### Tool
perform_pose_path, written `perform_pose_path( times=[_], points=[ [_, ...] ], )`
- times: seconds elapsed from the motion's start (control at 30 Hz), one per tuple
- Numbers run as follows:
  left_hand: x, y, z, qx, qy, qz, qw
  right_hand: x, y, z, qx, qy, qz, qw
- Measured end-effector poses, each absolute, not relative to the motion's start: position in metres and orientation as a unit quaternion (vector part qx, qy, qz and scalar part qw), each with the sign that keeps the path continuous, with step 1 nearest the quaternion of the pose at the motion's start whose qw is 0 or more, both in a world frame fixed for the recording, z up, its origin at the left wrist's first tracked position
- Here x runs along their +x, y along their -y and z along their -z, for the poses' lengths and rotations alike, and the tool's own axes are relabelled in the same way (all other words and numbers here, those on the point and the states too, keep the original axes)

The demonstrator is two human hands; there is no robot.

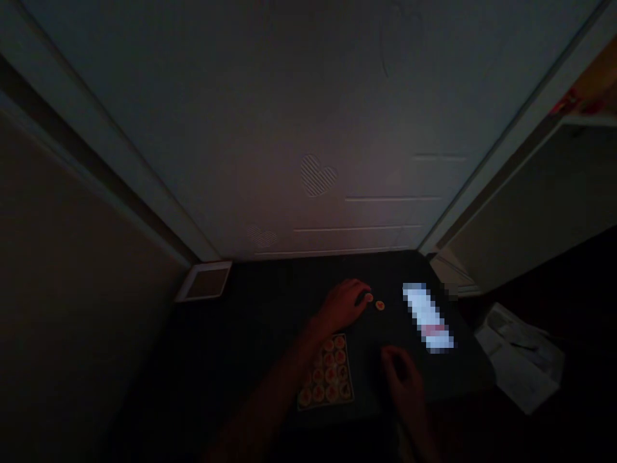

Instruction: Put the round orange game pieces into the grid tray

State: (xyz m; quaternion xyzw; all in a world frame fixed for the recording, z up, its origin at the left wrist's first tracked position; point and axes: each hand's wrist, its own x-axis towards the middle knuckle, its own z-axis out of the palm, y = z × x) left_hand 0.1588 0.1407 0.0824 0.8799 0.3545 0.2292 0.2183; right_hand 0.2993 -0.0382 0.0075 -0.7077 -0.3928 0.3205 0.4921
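Note:
In the dim head view, my left hand (348, 302) reaches over the dark tabletop, its fingertips closed at a small round piece (369, 298). Just right of that piece lies another round piece (380, 305) with a reddish mark. Beneath my left forearm is a square tray of round pieces (351, 386), set in rows and partly hidden by the arm. My right hand (399, 366) is nearer me, right of the tray, with its fingers curled; whether anything is in them is too dark to tell.
A bright, pixelated oblong (429, 318) lies on the table's right side. At the back left corner sits a shallow white-rimmed tray (229, 273). Behind the table (270, 283) rises a pale panel with heart shapes (318, 175). White papers or bags (523, 360) are beyond the right edge.

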Motion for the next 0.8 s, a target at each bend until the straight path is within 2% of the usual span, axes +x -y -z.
perform_pose_path(
  times=[0.23,0.47,0.7,0.8],
  points=[
    [0.185,-0.156,-0.060,0.907,-0.337,-0.152,0.200,0.300,0.037,-0.006,-0.683,0.354,-0.345,0.538],
    [0.179,-0.158,-0.063,0.904,-0.349,-0.125,0.213,0.300,0.036,-0.009,-0.670,0.352,-0.357,0.548],
    [0.166,-0.133,-0.079,0.880,-0.361,-0.157,0.265,0.300,0.035,-0.004,-0.669,0.352,-0.365,0.543],
    [0.157,-0.109,-0.084,0.850,-0.367,-0.202,0.319,0.300,0.034,-0.008,-0.663,0.365,-0.360,0.545]
  ],
)
